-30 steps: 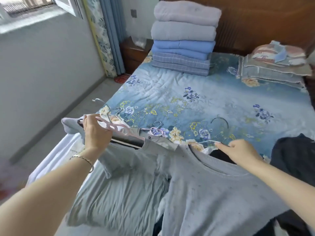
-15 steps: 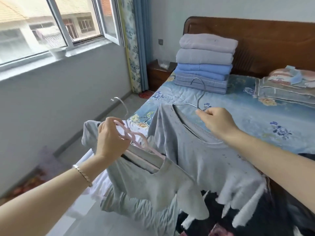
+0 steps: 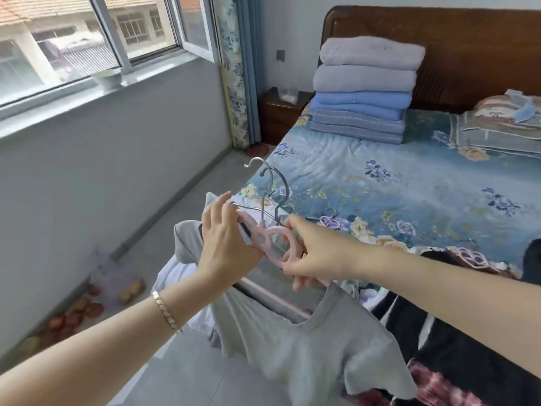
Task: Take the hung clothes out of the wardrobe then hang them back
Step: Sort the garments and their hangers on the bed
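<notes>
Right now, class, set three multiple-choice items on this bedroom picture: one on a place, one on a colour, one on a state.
1. Where is the stack of folded blankets?
A. on the floor
B. on the bed by the headboard
C. on the windowsill

2. What colour is the plastic hanger in both hands?
A. pink
B. green
C. black

3. How is the grey T-shirt?
A. folded on the pillow
B. draped over the sill
C. hanging from the held hangers

Answers: 1 B, it rests against the wooden headboard; 2 A, its rings are pale pink; 3 C, it droops below the left hand and right hand.

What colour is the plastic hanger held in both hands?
Pale pink. The hanger shows clearly in the head view, gripped by the left hand and right hand.
</notes>
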Action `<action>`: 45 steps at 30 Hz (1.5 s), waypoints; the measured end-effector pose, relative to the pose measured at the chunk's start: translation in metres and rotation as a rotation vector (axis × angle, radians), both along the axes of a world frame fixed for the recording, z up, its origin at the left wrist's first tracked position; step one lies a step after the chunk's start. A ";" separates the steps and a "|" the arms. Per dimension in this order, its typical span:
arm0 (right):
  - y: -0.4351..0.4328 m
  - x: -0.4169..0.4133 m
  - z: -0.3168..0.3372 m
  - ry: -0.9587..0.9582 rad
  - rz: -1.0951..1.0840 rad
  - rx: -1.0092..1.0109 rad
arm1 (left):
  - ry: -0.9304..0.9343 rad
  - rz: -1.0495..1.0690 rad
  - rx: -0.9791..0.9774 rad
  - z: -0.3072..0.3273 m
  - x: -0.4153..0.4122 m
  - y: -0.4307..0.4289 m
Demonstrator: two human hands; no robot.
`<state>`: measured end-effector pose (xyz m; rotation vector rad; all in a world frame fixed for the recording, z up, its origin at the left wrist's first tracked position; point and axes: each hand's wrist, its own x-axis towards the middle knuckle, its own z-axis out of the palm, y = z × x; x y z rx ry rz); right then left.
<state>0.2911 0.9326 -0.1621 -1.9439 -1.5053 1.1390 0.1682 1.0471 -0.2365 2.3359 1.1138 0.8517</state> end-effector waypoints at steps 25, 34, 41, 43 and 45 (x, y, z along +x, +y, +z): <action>0.105 0.232 -0.224 0.017 -0.402 -0.035 | 0.675 -0.315 -0.310 -0.145 0.201 0.146; 0.168 0.358 -0.335 -0.041 -0.463 -0.178 | 0.585 -0.168 -0.335 -0.252 0.337 0.186; 0.188 0.389 -0.381 -0.017 -0.543 0.064 | 0.688 -0.220 -0.273 -0.287 0.364 0.215; 0.196 0.398 -0.395 0.035 -0.564 0.055 | 0.749 -0.163 -0.262 -0.294 0.358 0.219; 0.210 0.413 -0.411 0.053 -0.582 0.061 | 0.794 -0.100 -0.282 -0.304 0.353 0.221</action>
